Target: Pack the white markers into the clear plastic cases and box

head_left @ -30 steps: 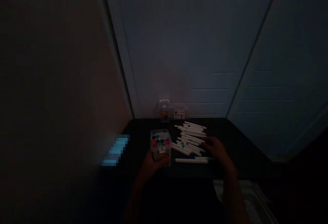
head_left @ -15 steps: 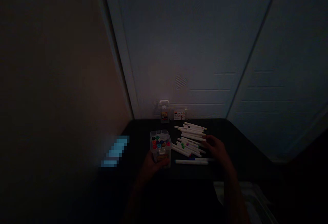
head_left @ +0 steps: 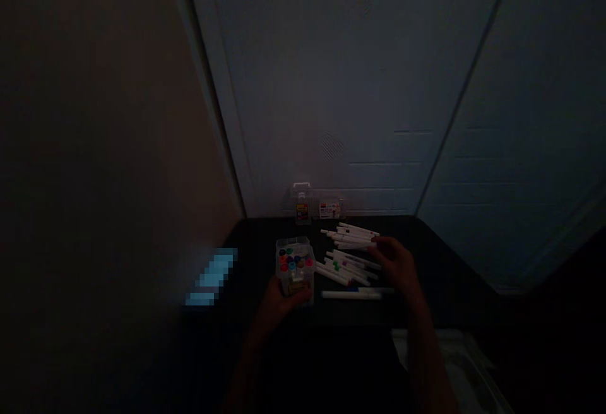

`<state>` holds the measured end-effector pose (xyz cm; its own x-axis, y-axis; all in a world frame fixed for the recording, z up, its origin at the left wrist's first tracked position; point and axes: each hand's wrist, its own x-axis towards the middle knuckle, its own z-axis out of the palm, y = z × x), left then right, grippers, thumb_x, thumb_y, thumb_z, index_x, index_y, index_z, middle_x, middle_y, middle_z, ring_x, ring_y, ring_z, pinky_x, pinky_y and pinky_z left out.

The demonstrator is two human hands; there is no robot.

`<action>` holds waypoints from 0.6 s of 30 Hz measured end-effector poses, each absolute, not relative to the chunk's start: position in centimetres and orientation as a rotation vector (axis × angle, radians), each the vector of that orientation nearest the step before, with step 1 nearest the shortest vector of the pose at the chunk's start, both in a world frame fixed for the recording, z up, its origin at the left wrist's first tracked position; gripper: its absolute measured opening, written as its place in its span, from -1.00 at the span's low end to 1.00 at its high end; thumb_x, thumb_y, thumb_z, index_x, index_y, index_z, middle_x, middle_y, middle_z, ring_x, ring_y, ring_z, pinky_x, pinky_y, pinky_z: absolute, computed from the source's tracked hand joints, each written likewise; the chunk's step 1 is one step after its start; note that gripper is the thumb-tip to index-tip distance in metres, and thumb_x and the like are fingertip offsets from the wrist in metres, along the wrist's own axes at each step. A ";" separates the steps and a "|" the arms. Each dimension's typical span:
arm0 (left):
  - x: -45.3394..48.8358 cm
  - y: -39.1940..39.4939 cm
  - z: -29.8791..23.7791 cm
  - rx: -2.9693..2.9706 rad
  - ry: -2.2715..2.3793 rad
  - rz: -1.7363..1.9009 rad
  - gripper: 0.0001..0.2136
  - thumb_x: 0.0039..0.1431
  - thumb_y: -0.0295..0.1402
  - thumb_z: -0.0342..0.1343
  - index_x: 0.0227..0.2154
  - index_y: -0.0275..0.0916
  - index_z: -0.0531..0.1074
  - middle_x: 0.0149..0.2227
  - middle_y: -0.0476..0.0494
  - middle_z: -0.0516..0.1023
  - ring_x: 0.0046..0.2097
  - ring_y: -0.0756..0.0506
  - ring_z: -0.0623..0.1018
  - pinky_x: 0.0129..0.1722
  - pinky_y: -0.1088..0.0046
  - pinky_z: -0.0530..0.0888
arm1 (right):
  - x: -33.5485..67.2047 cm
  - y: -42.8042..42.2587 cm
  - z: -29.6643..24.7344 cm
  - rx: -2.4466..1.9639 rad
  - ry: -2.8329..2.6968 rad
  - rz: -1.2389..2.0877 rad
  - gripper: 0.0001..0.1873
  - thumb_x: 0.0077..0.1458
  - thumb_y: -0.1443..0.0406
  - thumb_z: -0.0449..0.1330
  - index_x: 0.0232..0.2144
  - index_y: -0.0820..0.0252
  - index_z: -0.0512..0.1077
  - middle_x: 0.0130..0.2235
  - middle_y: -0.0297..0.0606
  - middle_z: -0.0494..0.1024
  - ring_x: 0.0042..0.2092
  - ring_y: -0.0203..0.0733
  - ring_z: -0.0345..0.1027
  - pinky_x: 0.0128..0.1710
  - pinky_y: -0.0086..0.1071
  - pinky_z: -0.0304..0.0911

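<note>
My left hand is wrapped round the lower front of a clear plastic marker case, which stands upright on the dark table with its lid tipped back. Several markers stand inside, their coloured ends up: red, orange, blue, green, pink. To the right, my right hand pinches the right end of a white marker at the upper group of loose ones. Below that group lie more white markers, some with green or purple marks. Two markers lie nearest the front edge.
At the back of the dark table, against the wall, are a clear case with a handle and a clear box with a white label. A pale plastic bin sits low at right. The room is very dim.
My right hand has moved slightly up and away, and the white marker at its fingertips has shifted and changed angle. My left hand stays on the case. The view has shifted slightly.
</note>
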<state>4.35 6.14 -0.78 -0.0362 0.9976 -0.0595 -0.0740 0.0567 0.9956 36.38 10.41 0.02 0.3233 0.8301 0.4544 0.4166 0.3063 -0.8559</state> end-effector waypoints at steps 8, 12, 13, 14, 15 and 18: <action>4.2 6.1 -0.8 1.147 1.200 1.184 -0.37 -0.33 -0.22 0.60 -0.11 -0.28 0.57 -0.11 -0.26 0.74 -0.06 -0.33 0.71 -0.07 0.22 0.65 | 38.9 10.4 -3.1 -1.569 -1.436 0.455 -0.63 0.05 0.01 0.25 -0.23 0.11 0.60 -0.18 -0.10 0.71 -0.17 0.05 0.59 -0.13 -0.16 0.43; 4.1 6.2 -0.9 1.133 1.231 1.194 -0.36 -0.36 -0.23 0.61 -0.12 -0.28 0.56 -0.12 -0.26 0.74 -0.09 -0.32 0.72 -0.10 0.23 0.65 | 39.1 10.2 -3.1 -1.552 -1.475 0.525 -0.65 0.07 0.06 0.25 -0.20 0.12 0.62 -0.12 -0.09 0.71 -0.12 0.04 0.60 -0.08 -0.17 0.44; 4.1 6.2 -0.9 1.132 1.232 1.191 -0.35 -0.37 -0.22 0.61 -0.12 -0.28 0.56 -0.12 -0.27 0.74 -0.09 -0.33 0.72 -0.11 0.22 0.66 | 39.1 10.2 -3.0 -1.550 -1.488 0.543 -0.66 0.06 0.07 0.25 -0.21 0.12 0.62 -0.11 -0.09 0.71 -0.11 0.05 0.60 -0.07 -0.17 0.43; 4.1 6.2 -1.0 1.130 1.237 1.195 -0.35 -0.38 -0.22 0.61 -0.13 -0.29 0.56 -0.13 -0.28 0.74 -0.10 -0.33 0.72 -0.12 0.22 0.66 | 39.1 10.1 -2.8 -1.548 -1.500 0.563 -0.67 0.05 0.08 0.27 -0.21 0.12 0.63 -0.11 -0.10 0.72 -0.11 0.05 0.60 -0.06 -0.17 0.43; 4.1 6.3 -1.0 1.129 1.239 1.203 -0.35 -0.38 -0.22 0.61 -0.13 -0.29 0.56 -0.13 -0.28 0.74 -0.10 -0.33 0.72 -0.12 0.22 0.66 | 39.0 10.1 -2.7 -1.544 -1.513 0.580 -0.67 0.03 0.09 0.29 -0.21 0.12 0.63 -0.13 -0.10 0.72 -0.12 0.05 0.60 -0.07 -0.17 0.44; 4.1 6.3 -1.1 1.109 1.229 1.217 -0.35 -0.39 -0.23 0.62 -0.14 -0.26 0.56 -0.12 -0.26 0.74 -0.08 -0.33 0.72 -0.10 0.22 0.65 | 38.9 10.1 -2.3 -1.525 -1.545 0.603 -0.69 -0.04 0.12 0.34 -0.24 0.11 0.65 -0.24 -0.15 0.73 -0.22 0.04 0.59 -0.19 -0.18 0.45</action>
<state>4.12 6.29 -1.09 -0.0381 0.9974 -0.0614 -0.0515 0.0594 0.9969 38.90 10.07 -2.35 0.1164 0.9646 0.2367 0.5489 0.1362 -0.8247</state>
